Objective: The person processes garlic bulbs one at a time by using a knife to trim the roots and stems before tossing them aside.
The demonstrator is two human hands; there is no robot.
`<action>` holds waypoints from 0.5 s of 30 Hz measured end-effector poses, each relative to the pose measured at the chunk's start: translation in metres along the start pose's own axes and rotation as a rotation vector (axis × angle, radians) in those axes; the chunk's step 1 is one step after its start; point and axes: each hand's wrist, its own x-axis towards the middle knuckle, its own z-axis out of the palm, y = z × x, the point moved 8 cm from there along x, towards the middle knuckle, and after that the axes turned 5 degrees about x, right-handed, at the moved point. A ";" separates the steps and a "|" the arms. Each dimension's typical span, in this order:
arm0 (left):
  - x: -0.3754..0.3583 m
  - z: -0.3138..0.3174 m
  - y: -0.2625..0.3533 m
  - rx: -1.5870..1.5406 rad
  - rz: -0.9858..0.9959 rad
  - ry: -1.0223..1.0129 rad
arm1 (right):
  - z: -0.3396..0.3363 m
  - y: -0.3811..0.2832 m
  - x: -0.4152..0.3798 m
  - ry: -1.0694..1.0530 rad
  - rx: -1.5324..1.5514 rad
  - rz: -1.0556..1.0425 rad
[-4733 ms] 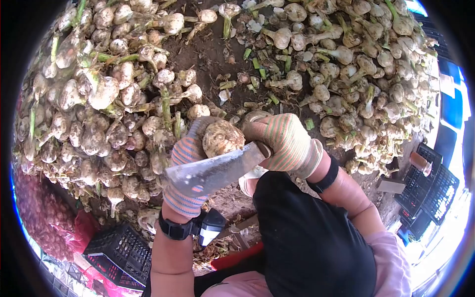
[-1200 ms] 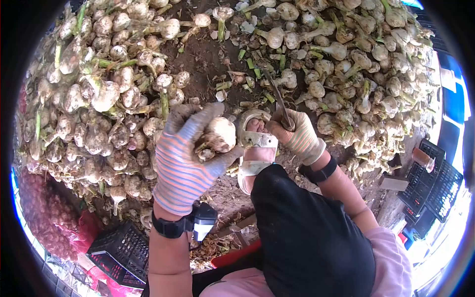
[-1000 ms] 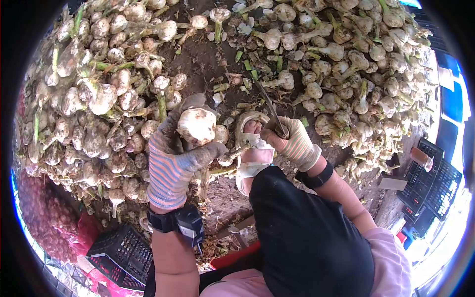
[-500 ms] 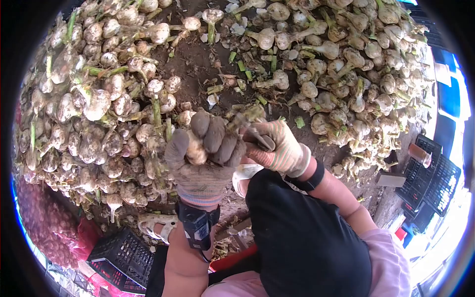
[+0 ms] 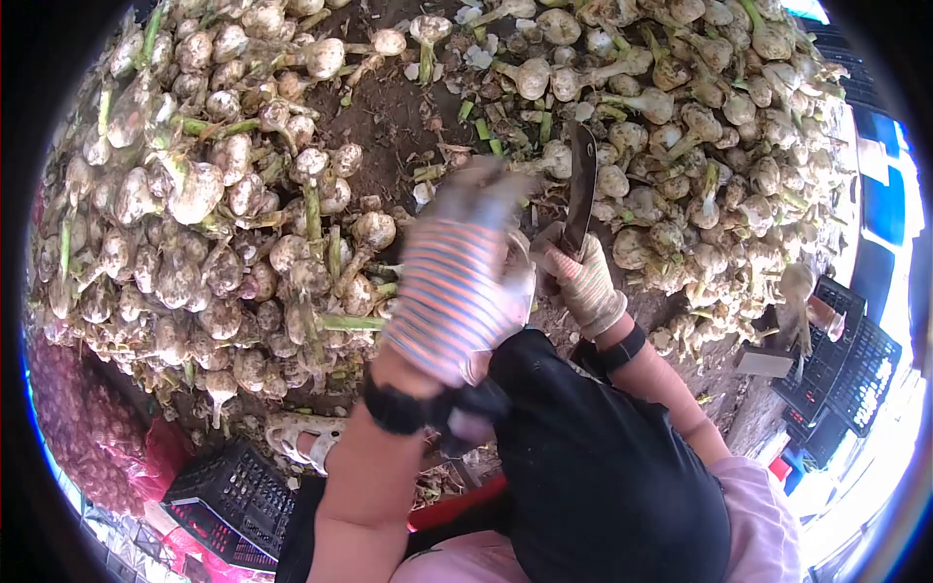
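My gloved left hand (image 5: 457, 282) is smeared by motion in the middle of the view, its back toward me. Its fingers are too blurred to read, and whether they hold anything is hidden. Close on its right, my gloved right hand (image 5: 583, 284) is closed around a knife (image 5: 582, 189), the dark blade pointing up and away. Soil-stained garlic bulbs (image 5: 194, 194) with stems lie piled on the left, nearest my left hand. Beyond the knife spreads another garlic heap (image 5: 695, 126). A single garlic bulb with its stem (image 5: 798, 289) shows at the right, in front of the black crates.
Black plastic crates (image 5: 838, 355) stand at the right edge, and another crate (image 5: 233, 500) is at lower left beside a red mesh sack (image 5: 83, 428). Cut green stem pieces (image 5: 483, 129) litter the soil between the heaps. My black-clad knee (image 5: 603, 447) is close below my hands.
My left hand held a garlic bulb, palm up; now it is turned over and blurred. The right hand's knife swung upright. A garlic bulb has appeared near the right-hand crates.
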 end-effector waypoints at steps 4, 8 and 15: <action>-0.063 0.066 -0.123 0.690 -0.470 -0.830 | -0.008 0.018 0.009 0.044 -0.027 0.023; -0.058 0.066 -0.125 0.637 -0.395 -0.805 | 0.004 0.018 0.013 -0.003 -0.003 -0.024; -0.051 0.001 -0.075 -1.155 -0.496 -0.173 | 0.036 -0.037 0.001 -0.100 -0.674 -0.259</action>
